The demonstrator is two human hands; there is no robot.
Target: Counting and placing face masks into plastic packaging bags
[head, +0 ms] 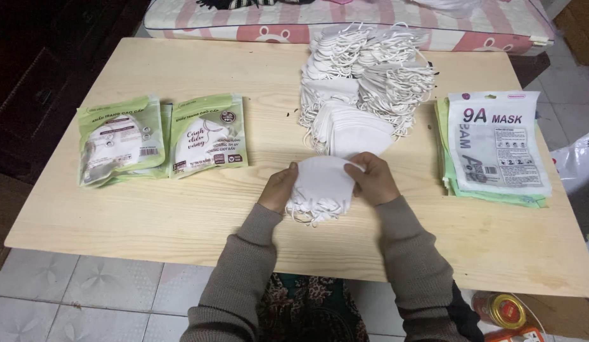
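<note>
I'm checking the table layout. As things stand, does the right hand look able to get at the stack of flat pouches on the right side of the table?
Probably yes, once it lets go. The right hand grips a small stack of white masks together with the left hand. Bare table lies between it and the stack of flat pouches.

The small bundle of white masks (321, 187) covered the fingertips of the left hand (278, 188) and the right hand (373, 179), so each grip's inner side could not be seen. How many masks it held was too fine to tell. The large heap of masks (364, 69) hid the desk (180, 215) beneath it. The stack of pouches (497, 149) showed only edges below the top one. A red-and-gold tin (500, 309) was partly hidden under the desk edge, and the bedding (370, 19) ran past the top border.
</note>
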